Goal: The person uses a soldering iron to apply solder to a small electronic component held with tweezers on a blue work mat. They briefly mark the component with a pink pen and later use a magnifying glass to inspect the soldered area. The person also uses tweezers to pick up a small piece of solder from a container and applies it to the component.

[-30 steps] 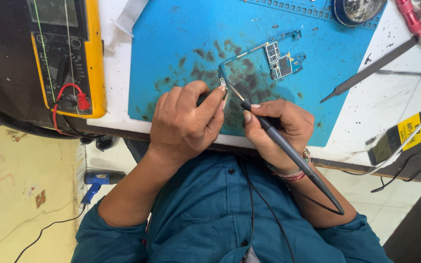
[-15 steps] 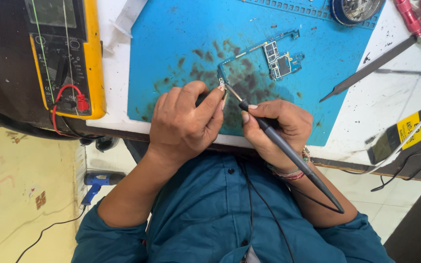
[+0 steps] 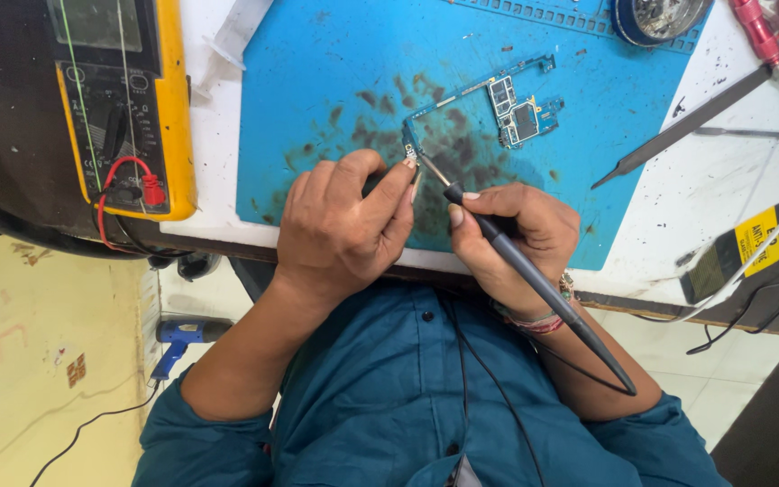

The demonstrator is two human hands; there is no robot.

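Right hand (image 3: pixel 516 234) grips a slim grey soldering iron (image 3: pixel 534 280), metal tip just past its fingertips on the thin, skeletal circuit board (image 3: pixel 498 99). Left hand (image 3: pixel 340 225) curled, fingertips pinching the board's near corner. Board lies on a stained blue rubber mat (image 3: pixel 317 81).

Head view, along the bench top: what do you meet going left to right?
Yellow multimeter → left hand → right hand holding the grey probe → circuit board → flat metal tool → red-handled tool.
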